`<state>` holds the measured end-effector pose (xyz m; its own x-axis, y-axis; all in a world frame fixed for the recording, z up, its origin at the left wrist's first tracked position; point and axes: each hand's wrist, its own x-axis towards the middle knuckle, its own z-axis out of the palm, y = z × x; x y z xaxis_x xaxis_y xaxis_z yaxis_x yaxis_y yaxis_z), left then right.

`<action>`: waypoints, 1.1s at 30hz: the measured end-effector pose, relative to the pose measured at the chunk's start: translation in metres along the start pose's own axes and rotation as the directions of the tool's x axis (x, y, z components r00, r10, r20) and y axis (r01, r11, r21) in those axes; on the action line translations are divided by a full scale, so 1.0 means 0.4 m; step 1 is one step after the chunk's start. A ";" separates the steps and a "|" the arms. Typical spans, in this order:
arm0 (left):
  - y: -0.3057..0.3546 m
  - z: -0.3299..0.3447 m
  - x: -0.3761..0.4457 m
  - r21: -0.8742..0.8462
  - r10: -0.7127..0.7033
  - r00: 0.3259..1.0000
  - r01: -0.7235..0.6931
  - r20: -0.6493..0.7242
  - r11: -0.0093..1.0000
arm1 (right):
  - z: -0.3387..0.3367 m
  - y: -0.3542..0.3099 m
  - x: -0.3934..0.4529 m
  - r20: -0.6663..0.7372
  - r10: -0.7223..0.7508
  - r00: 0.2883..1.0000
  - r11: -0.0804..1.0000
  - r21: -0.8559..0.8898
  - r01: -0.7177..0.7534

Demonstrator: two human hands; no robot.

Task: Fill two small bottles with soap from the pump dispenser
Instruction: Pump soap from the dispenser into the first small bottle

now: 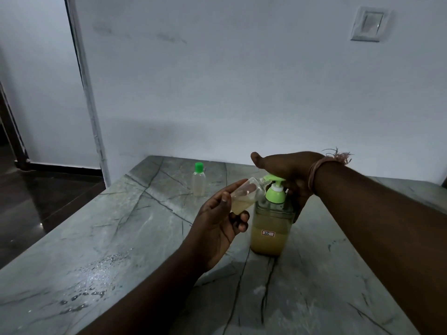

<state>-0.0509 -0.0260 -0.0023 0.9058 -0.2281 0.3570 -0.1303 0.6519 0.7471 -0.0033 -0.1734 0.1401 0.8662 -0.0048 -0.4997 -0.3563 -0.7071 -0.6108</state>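
The pump dispenser (271,228) stands upright on the grey marble table (121,238), its clear body a little under half full of yellowish soap, with a small white label marked 35 on the front and a light green pump head on top. Your right hand (290,175) lies over that pump head, palm down, thumb stretched out toward the left and the fingers reaching down behind the dispenser's shoulder; how tightly they curl round it you cannot tell from here. Around that wrist sits a band of pinkish thread (321,165) with a frayed end. Your left hand (217,226) grips the open small bottle (244,197), tilted so its neck points up and to the right, right at the green spout, with some pale soap pooled in its lower end. The second small bottle (198,181) stands upright farther back on the table, well apart from both hands, with its green cap on. A switch plate (368,24) hangs on the wall at upper right.
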 end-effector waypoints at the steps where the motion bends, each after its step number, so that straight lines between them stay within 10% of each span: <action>1: 0.000 0.000 0.000 -0.006 0.002 1.000 -0.002 0.001 1.000 | -0.002 -0.001 0.000 0.003 0.014 1.000 1.000 0.003 -0.014; 7: -0.008 -0.014 0.005 -0.008 -0.010 1.000 0.010 -0.010 1.000 | 0.019 -0.005 0.011 -0.249 -0.287 0.925 0.914 -0.360 0.187; 15: -0.003 -0.004 -0.001 -0.001 -0.010 1.000 0.010 -0.008 1.000 | -0.001 -0.001 -0.004 -0.007 -0.001 1.000 1.000 -0.024 0.001; 21: -0.011 -0.008 0.000 -0.011 -0.005 1.000 0.005 -0.009 1.000 | 0.013 0.000 0.021 -0.248 -0.294 0.923 0.907 -0.377 0.187; 29: -0.006 -0.003 -0.006 -0.005 -0.010 1.000 0.010 -0.001 1.000 | -0.001 0.000 -0.008 -0.001 0.013 1.000 1.000 -0.023 -0.013; 33: -0.007 -0.009 0.000 -0.009 -0.010 1.000 0.010 -0.008 1.000 | 0.017 -0.004 0.007 -0.208 -0.220 0.953 0.953 -0.254 0.165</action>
<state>-0.0491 -0.0253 -0.0062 0.9105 -0.2287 0.3446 -0.1174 0.6559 0.7457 -0.0028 -0.1674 0.1355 0.9768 0.0045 -0.2142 -0.1076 -0.8541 -0.5088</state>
